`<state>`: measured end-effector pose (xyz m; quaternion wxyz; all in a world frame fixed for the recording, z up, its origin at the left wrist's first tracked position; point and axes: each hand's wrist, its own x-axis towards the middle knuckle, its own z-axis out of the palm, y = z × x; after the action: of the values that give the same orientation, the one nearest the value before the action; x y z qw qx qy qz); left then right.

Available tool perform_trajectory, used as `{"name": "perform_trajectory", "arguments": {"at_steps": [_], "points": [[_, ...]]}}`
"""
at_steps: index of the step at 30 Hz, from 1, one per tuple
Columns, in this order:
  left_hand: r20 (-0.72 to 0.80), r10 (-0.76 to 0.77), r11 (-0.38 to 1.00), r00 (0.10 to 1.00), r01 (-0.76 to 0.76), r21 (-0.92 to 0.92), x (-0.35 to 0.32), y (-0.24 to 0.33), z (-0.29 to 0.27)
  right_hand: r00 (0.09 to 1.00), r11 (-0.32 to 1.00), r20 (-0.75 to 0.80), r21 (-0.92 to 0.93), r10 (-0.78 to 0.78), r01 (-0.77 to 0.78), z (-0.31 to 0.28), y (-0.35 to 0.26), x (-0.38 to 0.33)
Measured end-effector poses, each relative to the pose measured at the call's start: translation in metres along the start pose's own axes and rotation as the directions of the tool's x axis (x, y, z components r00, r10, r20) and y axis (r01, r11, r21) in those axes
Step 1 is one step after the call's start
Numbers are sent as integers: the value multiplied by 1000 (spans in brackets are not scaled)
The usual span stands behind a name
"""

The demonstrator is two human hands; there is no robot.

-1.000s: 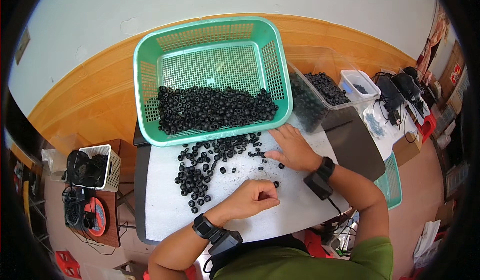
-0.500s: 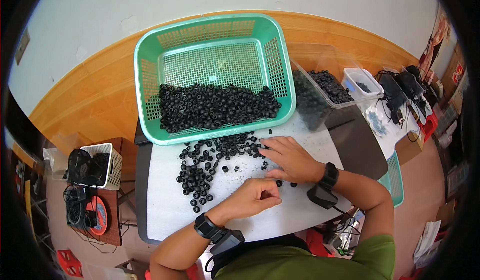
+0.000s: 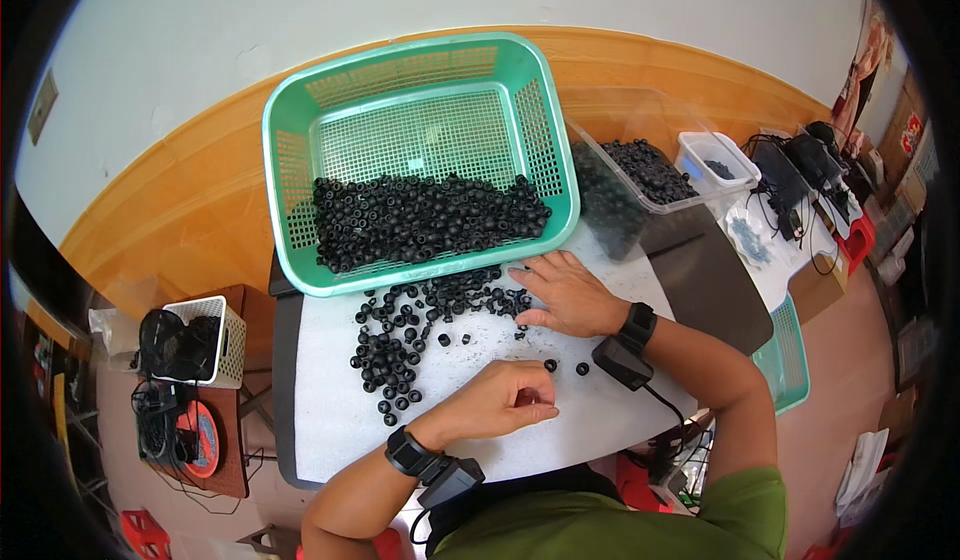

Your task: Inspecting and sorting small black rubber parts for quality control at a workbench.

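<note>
Right hand (image 3: 570,298) borders black pieces (image 3: 465,293), basket rim (image 3: 440,272) — bare mat (image 3: 640,290) rightward.

The person wears an olive-green top (image 3: 570,532) at six o'clock in the view, its short sleeve (image 3: 745,508) showing toward five o'clock. Behind the left hand (image 3: 492,400), at seven o'clock, sits a black wrist strap (image 3: 406,452) with a dark angular box (image 3: 455,482). Behind the right hand (image 3: 568,295), at four o'clock, a matching black band (image 3: 637,327) carries a similar boxy module (image 3: 621,362), its thin black cable (image 3: 664,402) trailing toward five o'clock.
</note>
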<state>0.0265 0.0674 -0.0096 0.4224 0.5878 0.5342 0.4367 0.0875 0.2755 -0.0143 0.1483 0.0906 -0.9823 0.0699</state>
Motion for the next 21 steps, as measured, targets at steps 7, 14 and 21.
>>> {"name": "perform_trajectory", "arguments": {"at_steps": [7,14,21], "points": [[0,10,999,1000,-10,48,0,0,0,998,999,60,49,-22,19,-15,-21,-31],[3,9,998,1000,-9,66,1,-4,0,994,987,57,132,88,-95,-3,-6,-4],[45,-16,995,999,11,98,1,2,-2,998,998,-9,-29,62,-62,11,-8,-2]]}}
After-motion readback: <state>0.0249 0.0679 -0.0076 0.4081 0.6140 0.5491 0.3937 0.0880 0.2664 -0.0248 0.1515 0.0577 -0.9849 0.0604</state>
